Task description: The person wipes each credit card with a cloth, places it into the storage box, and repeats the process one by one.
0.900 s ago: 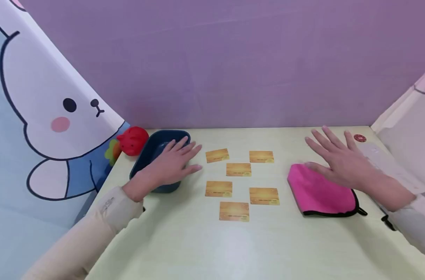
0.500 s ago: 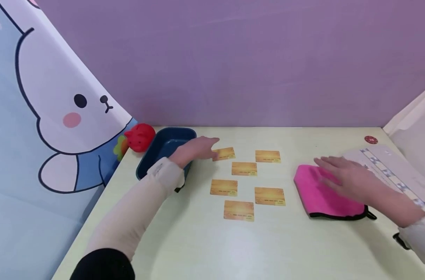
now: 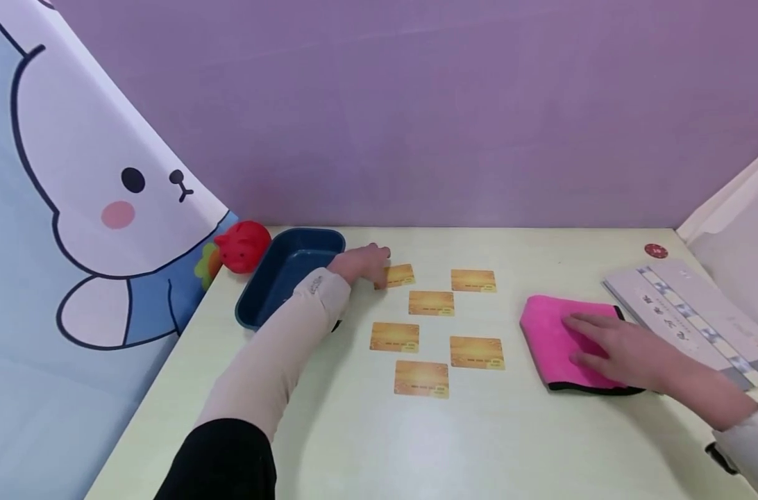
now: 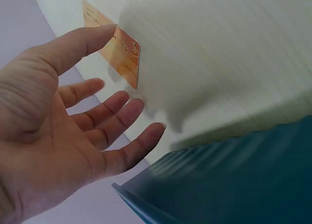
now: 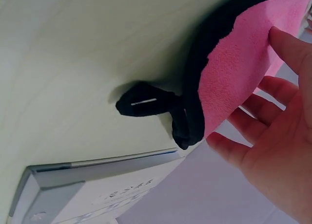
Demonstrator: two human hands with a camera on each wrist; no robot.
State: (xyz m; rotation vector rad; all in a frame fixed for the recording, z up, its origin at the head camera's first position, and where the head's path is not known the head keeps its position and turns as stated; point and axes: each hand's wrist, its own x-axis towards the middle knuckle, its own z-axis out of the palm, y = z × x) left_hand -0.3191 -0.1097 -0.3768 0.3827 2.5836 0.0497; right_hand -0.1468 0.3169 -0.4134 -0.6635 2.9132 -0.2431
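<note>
Shifted off the tray (image 3: 293, 258), left hand (image 3: 359, 262) hangs empty over a card (image 3: 401, 276) toward the worktop (image 3: 516, 444)'s back edge; right hand (image 3: 632, 355), lowered, rests unclenched on pink cloth (image 3: 550, 333) rightward. I'd pinch the card edgewise.

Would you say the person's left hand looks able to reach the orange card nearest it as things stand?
Probably yes: the left hand is close to the nearest card and holds nothing, and no object lies on that card. The blue tray stands on the hand's other side, not between them.
</note>
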